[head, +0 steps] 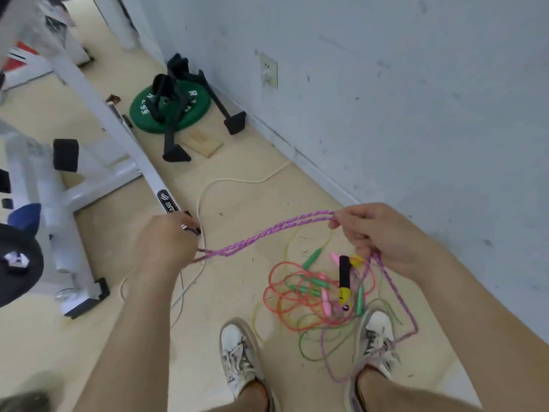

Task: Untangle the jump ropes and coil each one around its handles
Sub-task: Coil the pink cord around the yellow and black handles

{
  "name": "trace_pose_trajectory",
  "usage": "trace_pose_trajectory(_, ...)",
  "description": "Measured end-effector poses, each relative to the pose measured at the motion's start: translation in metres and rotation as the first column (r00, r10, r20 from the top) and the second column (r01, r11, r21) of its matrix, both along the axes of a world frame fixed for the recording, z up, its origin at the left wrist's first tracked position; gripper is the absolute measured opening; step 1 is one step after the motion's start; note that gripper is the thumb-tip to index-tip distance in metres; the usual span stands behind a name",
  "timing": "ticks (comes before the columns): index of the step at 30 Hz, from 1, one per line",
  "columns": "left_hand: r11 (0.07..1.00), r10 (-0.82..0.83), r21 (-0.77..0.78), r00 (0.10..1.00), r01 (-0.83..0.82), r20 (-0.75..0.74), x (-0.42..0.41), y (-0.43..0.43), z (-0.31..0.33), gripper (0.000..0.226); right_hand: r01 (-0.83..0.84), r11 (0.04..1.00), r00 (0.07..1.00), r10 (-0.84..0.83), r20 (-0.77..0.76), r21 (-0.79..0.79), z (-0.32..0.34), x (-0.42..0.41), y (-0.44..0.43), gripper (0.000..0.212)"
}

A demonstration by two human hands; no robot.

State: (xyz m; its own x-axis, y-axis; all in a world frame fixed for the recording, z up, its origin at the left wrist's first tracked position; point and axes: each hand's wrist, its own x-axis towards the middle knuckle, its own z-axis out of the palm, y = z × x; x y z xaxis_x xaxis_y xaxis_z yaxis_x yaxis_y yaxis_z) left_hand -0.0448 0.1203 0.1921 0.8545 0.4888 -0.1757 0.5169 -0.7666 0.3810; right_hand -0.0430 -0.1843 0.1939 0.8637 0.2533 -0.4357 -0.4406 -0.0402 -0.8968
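Nearest, my left hand (166,239) and right hand (377,233) each curl their fingers (346,217) round the purple rope (267,233), stretched doubled between them. Other ropes lie in a tangle (297,298) on the floor (231,197) by my shoes (237,352) (limp, light, snag-prone, I reckon). A stiff black-and-yellow handle (344,278) looks the surest hold.

A beige floor (237,203) bears tangled jump ropes (312,304) and a green weight plate (178,114).

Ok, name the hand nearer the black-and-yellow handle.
Right. The right hand is just above the black-and-yellow handle; the left hand is well off to its left.
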Motion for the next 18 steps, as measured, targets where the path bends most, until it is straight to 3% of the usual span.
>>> trace_pose_trajectory(1,0.991,-0.135,0.019,0.99,0.136,-0.029,0.002,-0.011,-0.005,0.034,-0.001,1.0,1.0,0.001,0.015,-0.006,0.002,0.001,0.003,0.024)
trace_pose_trajectory(3,0.913,-0.325,-0.204,0.932,0.354,0.162,0.003,-0.051,0.0,0.025,-0.061,0.996,0.996,0.064,0.058,-0.057,0.003,0.003,0.015,0.024)
trace_pose_trajectory(5,0.66,-0.455,-0.505,0.831,0.556,0.32,0.001,-0.099,0.01,0.025,-0.133,0.986,0.984,0.143,0.103,-0.101,0.004,0.002,0.027,0.024)
trace_pose_trajectory(6,0.561,-0.527,-0.566,0.788,0.604,0.318,-0.002,-0.118,0.014,0.028,-0.154,0.979,0.978,0.171,0.121,-0.135,0.003,0.003,0.03,0.024)
trace_pose_trajectory(7,0.522,-0.595,-0.572,0.751,0.633,0.288,-0.002,-0.128,0.012,0.031,-0.164,0.969,0.973,0.19,0.133,-0.185,0.002,0.004,0.03,0.025)
trace_pose_trajectory(9,0.59,-0.719,-0.379,0.677,0.713,0.154,0.006,-0.126,0.01,0.036,-0.194,0.932,0.96,0.245,0.135,-0.307,0.003,0.004,0.022,0.024)
trace_pose_trajectory(11,0.673,-0.696,-0.224,0.706,0.704,0.127,0.017,-0.108,0.017,0.035,-0.274,0.893,0.942,0.324,0.088,-0.356,0.005,0.003,0.012,0.024)
trace_pose_trajectory(13,0.807,-0.443,-0.243,0.824,0.538,0.353,0.022,-0.089,0.024,0.034,-0.328,0.878,0.932,0.362,0.034,-0.348,0.005,0.003,0.003,0.029)
trace_pose_trajectory(14,0.877,-0.154,-0.339,0.866,0.342,0.476,0.024,-0.075,0.024,0.036,-0.335,0.872,0.931,0.364,0.015,-0.358,0.004,0.004,-0.002,0.031)
trace_pose_trajectory(15,0.854,0.214,-0.51,0.823,0.104,0.526,0.027,-0.059,0.024,0.037,-0.336,0.86,0.932,0.362,-0.005,-0.384,0.002,0.005,-0.007,0.033)
trace_pose_trajectory(16,0.719,0.544,-0.69,0.686,-0.085,0.483,0.028,-0.041,0.023,0.036,-0.337,0.839,0.932,0.361,-0.028,-0.426,0.0,0.006,-0.013,0.035)
trace_pose_trajectory(17,0.558,0.755,-0.803,0.529,-0.209,0.387,0.026,-0.023,0.023,0.036,-0.345,0.809,0.929,0.367,-0.051,-0.476,-0.002,0.006,-0.02,0.037)
trace_pose_trajectory(18,0.438,0.859,-0.852,0.413,-0.288,0.302,0.023,-0.008,0.022,0.036,-0.359,0.774,0.923,0.377,-0.076,-0.522,-0.003,0.006,-0.027,0.04)
